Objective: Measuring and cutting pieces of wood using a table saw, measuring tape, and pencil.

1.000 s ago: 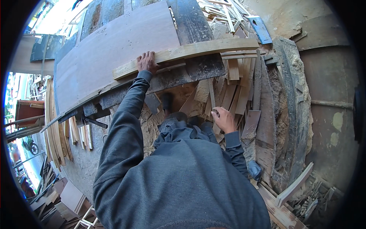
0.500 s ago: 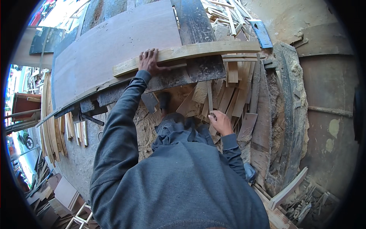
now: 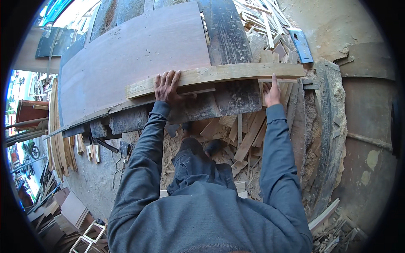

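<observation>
A long, slightly curved wooden plank (image 3: 223,73) lies along the near edge of the workbench (image 3: 139,46), its right end sticking out past the bench. My left hand (image 3: 167,87) grips the plank left of its middle, fingers laid over the top and thumb on the near side. Beside that thumb a thin wood strip (image 3: 202,90) runs along the plank's near edge. My right hand (image 3: 272,91) is closed at the overhanging right part, one finger up against the plank and the others curled by a second wood piece (image 3: 287,80) under it. What the curled fingers touch is partly hidden.
Offcuts (image 3: 249,139) and sawdust cover the floor under the bench. A blue handsaw-like panel (image 3: 300,45) stands at the far right near a scrap pile (image 3: 270,25). A sawdust-coated beam (image 3: 329,122) runs along the right. Upright strips (image 3: 55,126) lean at the left.
My right hand has risen from low beside my body, over the offcuts, to the plank's right end. My left hand keeps its hold. The bench and plank appear slightly lower in the view.
</observation>
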A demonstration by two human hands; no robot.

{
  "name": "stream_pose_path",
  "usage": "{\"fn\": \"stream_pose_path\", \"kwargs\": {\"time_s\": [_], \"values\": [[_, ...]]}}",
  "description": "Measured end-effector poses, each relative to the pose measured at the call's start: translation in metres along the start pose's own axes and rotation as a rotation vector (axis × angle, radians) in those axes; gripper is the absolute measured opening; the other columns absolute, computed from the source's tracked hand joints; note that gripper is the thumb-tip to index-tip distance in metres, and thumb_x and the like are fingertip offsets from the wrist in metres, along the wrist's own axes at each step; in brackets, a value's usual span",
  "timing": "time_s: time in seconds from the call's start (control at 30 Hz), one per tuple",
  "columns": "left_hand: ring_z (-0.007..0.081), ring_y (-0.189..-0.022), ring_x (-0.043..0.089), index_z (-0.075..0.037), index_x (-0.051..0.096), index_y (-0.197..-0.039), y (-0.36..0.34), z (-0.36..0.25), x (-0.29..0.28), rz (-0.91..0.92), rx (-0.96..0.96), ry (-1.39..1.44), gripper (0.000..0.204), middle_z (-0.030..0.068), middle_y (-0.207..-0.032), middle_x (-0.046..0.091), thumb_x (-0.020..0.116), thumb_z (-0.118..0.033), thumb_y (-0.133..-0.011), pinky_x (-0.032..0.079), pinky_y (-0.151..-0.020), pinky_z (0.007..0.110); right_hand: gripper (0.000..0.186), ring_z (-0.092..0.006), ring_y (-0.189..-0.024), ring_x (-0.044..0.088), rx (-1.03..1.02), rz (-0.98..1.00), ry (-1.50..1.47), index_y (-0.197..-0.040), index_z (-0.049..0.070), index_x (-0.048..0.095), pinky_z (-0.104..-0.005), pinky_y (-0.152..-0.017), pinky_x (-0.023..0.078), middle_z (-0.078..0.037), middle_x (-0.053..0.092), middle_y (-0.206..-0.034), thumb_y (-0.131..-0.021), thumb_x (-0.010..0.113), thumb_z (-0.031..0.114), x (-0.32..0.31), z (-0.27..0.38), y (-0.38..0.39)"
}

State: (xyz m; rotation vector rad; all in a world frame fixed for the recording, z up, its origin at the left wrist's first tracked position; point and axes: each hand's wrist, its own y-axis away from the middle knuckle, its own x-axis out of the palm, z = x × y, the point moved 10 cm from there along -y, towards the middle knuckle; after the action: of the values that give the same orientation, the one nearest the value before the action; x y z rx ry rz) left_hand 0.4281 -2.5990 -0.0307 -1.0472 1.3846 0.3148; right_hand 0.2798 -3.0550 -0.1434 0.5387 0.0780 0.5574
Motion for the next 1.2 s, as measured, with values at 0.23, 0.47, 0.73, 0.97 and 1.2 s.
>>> {"fn": "stream_pose_path", "kwargs": {"time_s": [0.23,0.47,0.73,0.97,1.2], "values": [[0.0368,-0.131,0.050,-0.012,0.054,-0.144,-0.054,0.034,0.022,-0.011,0.017,-0.025,0.110,0.0140,-0.140,0.055,0.079,-0.078,-0.059,0.029,-0.115,0.061,0.077,-0.0243,-0.121,0.057,-0.172,-0.076,-0.027,-0.131,-0.013,0.054,-0.0360,-0.104,0.045,-0.019,0.059,-0.135,-0.083,0.083,0.039,0.089,0.019,-0.062],[0.0362,-0.133,0.050,-0.012,0.054,-0.144,-0.096,0.057,0.034,-0.010,0.025,-0.048,0.112,0.0132,-0.140,0.055,0.079,-0.080,-0.058,0.029,-0.116,0.060,0.084,-0.0266,-0.124,0.057,-0.157,-0.075,0.010,-0.132,-0.016,0.052,-0.0365,-0.107,0.044,-0.021,0.058,-0.137,-0.082,0.083,0.044,0.135,0.041,-0.080],[0.0344,-0.135,0.050,-0.013,0.055,-0.143,-0.118,0.072,0.044,-0.059,0.036,-0.075,0.104,0.0116,-0.142,0.055,0.081,-0.072,-0.062,0.030,-0.118,0.059,0.089,-0.0319,-0.126,0.059,-0.267,-0.232,0.113,-0.133,-0.017,0.052,-0.0386,-0.107,0.045,-0.027,0.059,-0.138,-0.083,0.081,0.050,0.159,0.058,-0.076],[0.0343,-0.132,0.055,-0.011,0.060,-0.139,-0.111,0.071,0.042,-0.158,0.038,-0.103,0.104,0.0116,-0.141,0.060,0.081,-0.076,-0.060,0.031,-0.117,0.060,0.090,-0.0353,-0.118,0.064,-0.383,-0.273,0.146,-0.125,-0.018,0.058,-0.0401,-0.102,0.049,-0.029,0.064,-0.130,-0.084,0.076,0.059,0.162,0.062,-0.069],[0.0317,-0.132,0.055,-0.012,0.059,-0.140,-0.107,0.073,0.043,-0.218,0.073,-0.126,0.105,0.0096,-0.142,0.060,0.081,-0.077,-0.059,0.032,-0.115,0.059,0.097,-0.0378,-0.113,0.066,-0.430,-0.302,0.295,-0.120,-0.020,0.060,-0.0430,-0.101,0.049,-0.032,0.065,-0.124,-0.082,0.073,0.067,0.161,0.060,-0.068]]}}
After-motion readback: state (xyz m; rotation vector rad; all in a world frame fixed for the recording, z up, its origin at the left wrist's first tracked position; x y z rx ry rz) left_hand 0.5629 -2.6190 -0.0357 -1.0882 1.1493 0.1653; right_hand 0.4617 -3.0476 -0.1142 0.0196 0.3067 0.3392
